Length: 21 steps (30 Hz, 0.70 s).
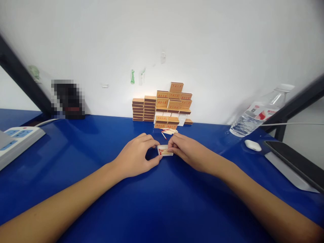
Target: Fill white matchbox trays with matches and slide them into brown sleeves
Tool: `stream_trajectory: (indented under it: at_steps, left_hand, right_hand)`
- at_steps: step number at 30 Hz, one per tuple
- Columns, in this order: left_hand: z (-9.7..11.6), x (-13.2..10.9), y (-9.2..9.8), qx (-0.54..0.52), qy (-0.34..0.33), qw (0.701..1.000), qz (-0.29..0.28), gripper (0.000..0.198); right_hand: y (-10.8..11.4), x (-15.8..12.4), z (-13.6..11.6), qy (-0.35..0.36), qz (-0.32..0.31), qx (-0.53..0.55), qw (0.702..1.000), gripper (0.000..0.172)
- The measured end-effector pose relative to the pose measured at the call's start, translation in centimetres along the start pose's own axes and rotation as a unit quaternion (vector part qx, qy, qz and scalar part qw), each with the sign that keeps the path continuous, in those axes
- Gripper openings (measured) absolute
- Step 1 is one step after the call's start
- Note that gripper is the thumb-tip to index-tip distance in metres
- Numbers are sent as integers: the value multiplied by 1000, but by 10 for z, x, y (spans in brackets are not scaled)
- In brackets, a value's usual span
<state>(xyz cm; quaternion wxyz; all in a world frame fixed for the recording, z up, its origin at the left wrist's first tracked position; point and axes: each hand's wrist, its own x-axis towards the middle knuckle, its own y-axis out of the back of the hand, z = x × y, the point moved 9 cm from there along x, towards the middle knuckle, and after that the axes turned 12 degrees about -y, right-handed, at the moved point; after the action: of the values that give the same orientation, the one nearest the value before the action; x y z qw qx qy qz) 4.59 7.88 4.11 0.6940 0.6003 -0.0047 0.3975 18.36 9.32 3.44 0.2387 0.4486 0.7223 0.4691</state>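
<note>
A small white matchbox tray [165, 150] with a few red-tipped matches in it lies on the blue table [162, 202]. My left hand [138, 155] pinches its left end between thumb and forefinger. My right hand [188, 152] has its fingers closed at the tray's right end, touching it. Just behind the tray lies a small heap of loose matches [169, 131]. Further back, stacks of orange-brown matchboxes [163, 106] stand against the white wall.
A white power strip [15, 140] lies at the left edge. At the right are a tilted plastic water bottle [255, 118], a white earbud case [252, 145], and a dark phone [296, 163] on a grey stand. A dark object [68, 99] stands against the wall at left.
</note>
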Motion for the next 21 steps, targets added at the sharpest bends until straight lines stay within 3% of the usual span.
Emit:
stream_trajectory:
  at_steps: [13, 18, 21]
  left_hand:
    - [5, 2, -1, -6, -15, 1000, -11, 22]
    - [6, 1, -5, -35, -16, 999, -20, 20]
    - [6, 1, -6, -41, -14, 999, -24, 19]
  right_hand:
    - [3, 1, 0, -1, 23, 32, 999, 13]
    - [12, 27, 28, -119, 141, 34, 982, 17]
    - [7, 46, 40, -178, 158, 19, 971, 21]
